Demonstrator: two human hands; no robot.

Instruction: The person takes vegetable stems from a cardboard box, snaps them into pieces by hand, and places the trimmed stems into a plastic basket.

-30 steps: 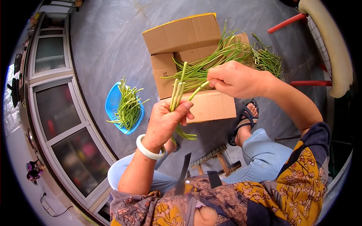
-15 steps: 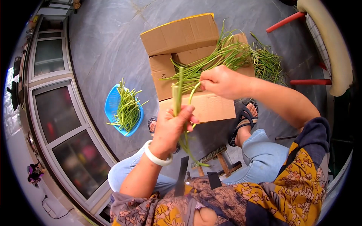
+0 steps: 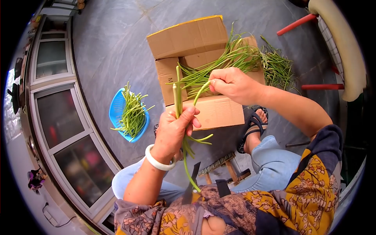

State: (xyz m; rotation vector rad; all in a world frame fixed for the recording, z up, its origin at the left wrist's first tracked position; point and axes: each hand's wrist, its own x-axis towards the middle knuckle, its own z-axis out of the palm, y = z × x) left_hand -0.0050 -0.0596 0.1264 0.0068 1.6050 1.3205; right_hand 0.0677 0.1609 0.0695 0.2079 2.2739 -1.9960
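Note:
My left hand [image 3: 175, 126], with a white bangle at the wrist, is closed around several green garlic scapes [image 3: 178, 100]. Their cut ends point up, and thinner ends hang below the fist. One scape [image 3: 201, 92] curves from the left hand to my right hand [image 3: 235, 84], whose thumb and fingers pinch its upper end. Beneath the hands, an open cardboard box [image 3: 188, 37] holds a heap of long scapes [image 3: 223, 64], some trailing over its right side.
To the left on the grey floor sits a blue plastic basket [image 3: 114, 111] of short scape pieces [image 3: 135, 113]. More green stems [image 3: 277, 64] lie right of the box. A red-legged stool [image 3: 323, 86] stands at far right, glass-fronted cabinets [image 3: 60, 113] along the left.
The bunch in my left hand has shifted slightly left and down. My right hand has moved slightly to the right, still pinching the single scape, which curves differently now.

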